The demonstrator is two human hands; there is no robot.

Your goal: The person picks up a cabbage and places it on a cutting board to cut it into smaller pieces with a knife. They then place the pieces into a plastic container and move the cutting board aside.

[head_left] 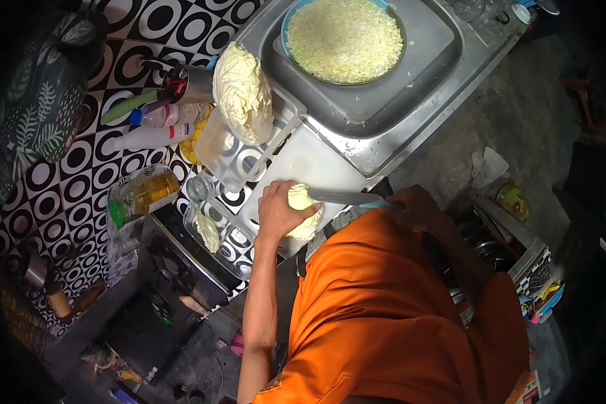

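"White is the cutting board (306,158), and what lies on it?" the first speaker asked.

"One pale green cabbage piece (305,214), near the board's edge on the side of the orange shirt (384,289)," the second replied. "The person's left hand (281,210) has hold of it, half open, fingers bent over its side and thumb stretched across it."

"And the right hand (414,206)?"

"Closed around the light blue handle of a knife (347,197). The blade lies across the board, its far end at the cabbage piece (whether it has bitten in, one cannot tell)."

"Where is the big cabbage head (241,91)?"

"Beyond the board, resting over a clear plastic container (291,114). A second clear container (248,232) is to the left of the board, with a loose leaf (207,232) in it."

"What of the steel sink (384,158)?"

"It adjoins the board, and holds a blue-rimmed bowl (284,34) heaped with finely chopped cabbage (343,37)."

"Anything beside the containers?"

"Bottles (151,138) lying on a black-and-white surface (44,172) patterned with circles, and a black stove (172,266) farther down on the left."
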